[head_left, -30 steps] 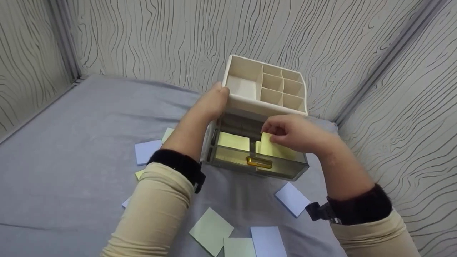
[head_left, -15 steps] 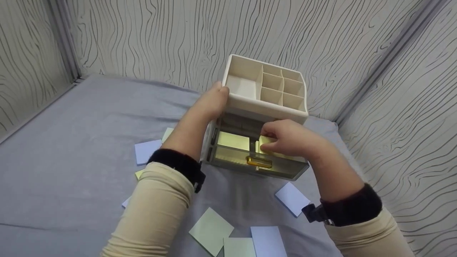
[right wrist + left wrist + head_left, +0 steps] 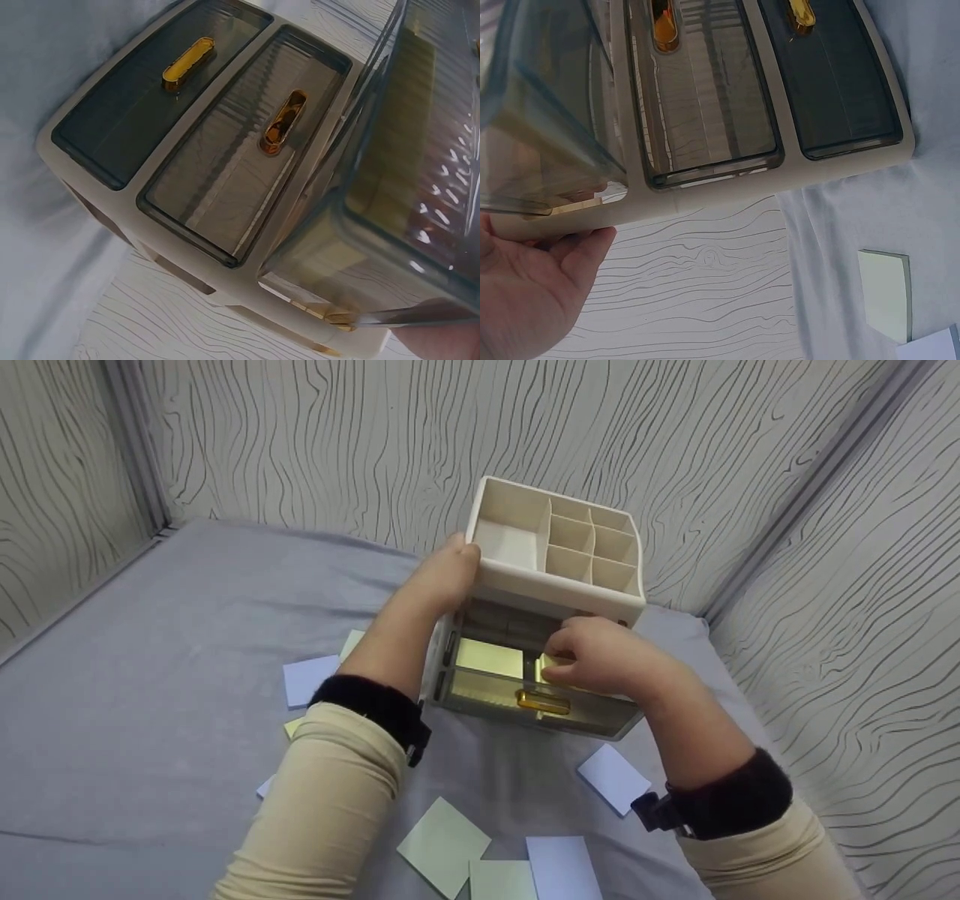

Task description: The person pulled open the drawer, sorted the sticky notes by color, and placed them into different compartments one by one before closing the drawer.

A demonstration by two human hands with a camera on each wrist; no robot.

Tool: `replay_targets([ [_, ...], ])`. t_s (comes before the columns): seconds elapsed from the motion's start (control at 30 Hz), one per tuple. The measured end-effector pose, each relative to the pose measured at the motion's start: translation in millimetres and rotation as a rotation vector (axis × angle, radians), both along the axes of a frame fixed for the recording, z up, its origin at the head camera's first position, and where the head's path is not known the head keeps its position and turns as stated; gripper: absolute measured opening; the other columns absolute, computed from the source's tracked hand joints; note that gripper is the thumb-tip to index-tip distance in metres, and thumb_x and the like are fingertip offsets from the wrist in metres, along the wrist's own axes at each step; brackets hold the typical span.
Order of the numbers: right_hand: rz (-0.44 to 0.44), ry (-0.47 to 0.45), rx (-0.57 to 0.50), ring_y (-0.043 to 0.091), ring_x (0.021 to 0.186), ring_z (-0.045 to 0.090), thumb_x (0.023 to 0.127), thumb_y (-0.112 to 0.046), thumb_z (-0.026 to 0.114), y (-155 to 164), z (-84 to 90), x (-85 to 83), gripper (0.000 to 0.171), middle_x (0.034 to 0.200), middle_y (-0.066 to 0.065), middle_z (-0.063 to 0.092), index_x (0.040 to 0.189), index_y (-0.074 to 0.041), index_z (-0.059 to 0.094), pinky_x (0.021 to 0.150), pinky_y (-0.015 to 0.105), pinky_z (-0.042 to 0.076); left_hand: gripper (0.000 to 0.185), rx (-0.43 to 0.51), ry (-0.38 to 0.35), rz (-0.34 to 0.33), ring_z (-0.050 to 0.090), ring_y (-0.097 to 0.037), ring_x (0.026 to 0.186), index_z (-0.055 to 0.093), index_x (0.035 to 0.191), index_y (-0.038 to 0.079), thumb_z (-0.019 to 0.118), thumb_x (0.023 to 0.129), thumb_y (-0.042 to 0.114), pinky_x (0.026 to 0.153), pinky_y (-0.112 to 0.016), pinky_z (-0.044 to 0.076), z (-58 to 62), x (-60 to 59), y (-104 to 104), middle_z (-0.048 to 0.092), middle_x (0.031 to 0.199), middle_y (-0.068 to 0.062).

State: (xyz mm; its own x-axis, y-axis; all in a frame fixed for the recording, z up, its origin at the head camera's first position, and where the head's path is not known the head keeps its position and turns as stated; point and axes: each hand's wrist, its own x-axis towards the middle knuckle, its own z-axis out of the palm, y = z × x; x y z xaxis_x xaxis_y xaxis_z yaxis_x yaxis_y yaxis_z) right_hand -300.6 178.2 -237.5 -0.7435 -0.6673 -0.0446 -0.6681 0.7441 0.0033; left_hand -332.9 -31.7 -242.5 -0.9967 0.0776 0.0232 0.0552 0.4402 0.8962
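Note:
A cream desk organizer (image 3: 555, 547) with open top compartments stands on grey cloth. Its top smoky drawer (image 3: 487, 690) with a gold handle (image 3: 543, 703) is pulled out. A yellow sticky note (image 3: 489, 658) lies in the drawer's left half. My right hand (image 3: 592, 656) reaches into the right half, fingers curled over another yellow sticky note (image 3: 551, 664). My left hand (image 3: 442, 574) grips the organizer's upper left side; in the left wrist view the left hand (image 3: 525, 292) lies against the frame (image 3: 705, 206). The right wrist view shows two closed drawers (image 3: 247, 150) beside the open drawer (image 3: 405, 180).
Loose sticky notes lie on the cloth: blue ones (image 3: 309, 678) (image 3: 613, 778) (image 3: 562, 868) and green ones (image 3: 444, 846) (image 3: 502, 881). Patterned walls (image 3: 825, 547) stand close behind and to the right of the organizer.
My right hand has sunk with the yellow note from above the drawer's edge down into its right half and shifted slightly left. The left hand and organizer stayed put.

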Motion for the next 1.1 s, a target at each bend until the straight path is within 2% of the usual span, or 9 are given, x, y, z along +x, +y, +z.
replay_targets([
  [0.2, 0.047, 0.024, -0.001, 0.016, 0.069, 0.046, 0.08, -0.022, 0.064, 2, -1.4, -0.9, 0.013, 0.073, 0.0, 0.05, 0.075, -0.011, 0.061, 0.064, 0.032, 0.039, 0.044, 0.011, -0.003, 0.0, 0.036, -0.024, 0.125, 0.03, 0.135, 0.012, 0.018, 0.097, 0.03, 0.105, -0.04, 0.026, -0.6, -0.2, -1, 0.037, 0.14, -0.01],
  [0.3, 0.064, 0.044, -0.064, 0.015, 0.071, 0.049, 0.081, -0.02, 0.064, 5, 1.6, -0.7, 0.01, 0.073, -0.001, 0.055, 0.079, -0.01, 0.063, 0.066, 0.033, 0.042, 0.044, 0.021, 0.001, 0.0, 0.036, -0.023, 0.125, 0.03, 0.135, 0.011, 0.018, 0.097, 0.03, 0.105, -0.04, 0.027, -1.7, -0.8, -1, 0.038, 0.14, -0.01],
  [0.4, 0.038, 0.072, -0.173, 0.014, 0.071, 0.053, 0.083, -0.018, 0.064, 10, 7.7, -0.3, 0.009, 0.074, -0.001, 0.059, 0.08, -0.009, 0.065, 0.066, 0.033, 0.044, 0.044, 0.035, -0.002, -0.003, 0.038, -0.023, 0.123, 0.031, 0.134, 0.011, 0.018, 0.097, 0.03, 0.104, -0.041, 0.027, -2.7, -1.0, -1, 0.039, 0.138, -0.01],
  [0.5, -0.042, 0.112, -0.283, 0.014, 0.068, 0.05, 0.086, -0.016, 0.061, 15, 15.9, 0.2, 0.011, 0.071, 0.0, 0.056, 0.077, -0.009, 0.063, 0.061, 0.032, 0.042, 0.043, 0.032, -0.009, -0.008, 0.037, -0.024, 0.124, 0.03, 0.134, 0.011, 0.017, 0.097, 0.03, 0.104, -0.042, 0.027, -3.0, -1.3, -1, 0.038, 0.139, -0.01],
  [0.63, -0.176, 0.208, -0.404, 0.017, 0.063, 0.045, 0.089, -0.016, 0.057, 20, 23.9, -0.3, 0.019, 0.068, 0.003, 0.051, 0.072, -0.008, 0.059, 0.056, 0.031, 0.038, 0.043, 0.008, -0.008, -0.008, 0.034, -0.025, 0.127, 0.03, 0.132, 0.01, 0.016, 0.098, 0.031, 0.105, -0.042, 0.026, -3.0, -2.2, -1, 0.036, 0.14, -0.011],
  [0.83, -0.385, 0.369, -0.536, 0.022, 0.068, 0.047, 0.09, -0.016, 0.053, 26, 25.8, -7.2, 0.018, 0.072, 0.009, 0.052, 0.079, -0.003, 0.059, 0.059, 0.032, 0.037, 0.043, 0.011, 0.004, -0.003, 0.036, -0.025, 0.125, 0.03, 0.132, 0.009, 0.016, 0.097, 0.031, 0.104, -0.042, 0.028, -3.1, -2.6, -1, 0.037, 0.14, -0.012],
  [0.9, -0.46, 0.383, -0.553, 0.023, 0.069, 0.047, 0.09, -0.017, 0.052, 30, 24.3, -11.6, 0.018, 0.073, 0.01, 0.052, 0.084, -0.002, 0.059, 0.059, 0.032, 0.038, 0.044, 0.016, 0.004, -0.002, 0.036, -0.025, 0.124, 0.029, 0.133, 0.01, 0.016, 0.097, 0.031, 0.104, -0.042, 0.028, -3.0, -2.2, 0, 0.036, 0.14, -0.012],
  [1.0, -0.565, 0.352, -0.552, 0.024, 0.071, 0.049, 0.092, -0.022, 0.05, 35, 21.5, -18.0, 0.021, 0.077, 0.011, 0.052, 0.097, -0.003, 0.057, 0.058, 0.032, 0.04, 0.044, 0.024, 0.006, -0.002, 0.036, -0.025, 0.124, 0.029, 0.133, 0.01, 0.016, 0.097, 0.031, 0.104, -0.042, 0.028, -2.9, -1.5, 0, 0.037, 0.14, -0.011],
  [1.1, -0.626, 0.315, -0.546, 0.025, 0.073, 0.05, 0.093, -0.025, 0.047, 40, 18.7, -23.5, 0.026, 0.081, 0.012, 0.053, 0.106, -0.004, 0.054, 0.058, 0.032, 0.042, 0.044, 0.036, 0.004, -0.004, 0.036, -0.025, 0.124, 0.029, 0.134, 0.01, 0.016, 0.097, 0.031, 0.104, -0.043, 0.027, -2.7, -0.2, 0, 0.036, 0.14, -0.011],
])
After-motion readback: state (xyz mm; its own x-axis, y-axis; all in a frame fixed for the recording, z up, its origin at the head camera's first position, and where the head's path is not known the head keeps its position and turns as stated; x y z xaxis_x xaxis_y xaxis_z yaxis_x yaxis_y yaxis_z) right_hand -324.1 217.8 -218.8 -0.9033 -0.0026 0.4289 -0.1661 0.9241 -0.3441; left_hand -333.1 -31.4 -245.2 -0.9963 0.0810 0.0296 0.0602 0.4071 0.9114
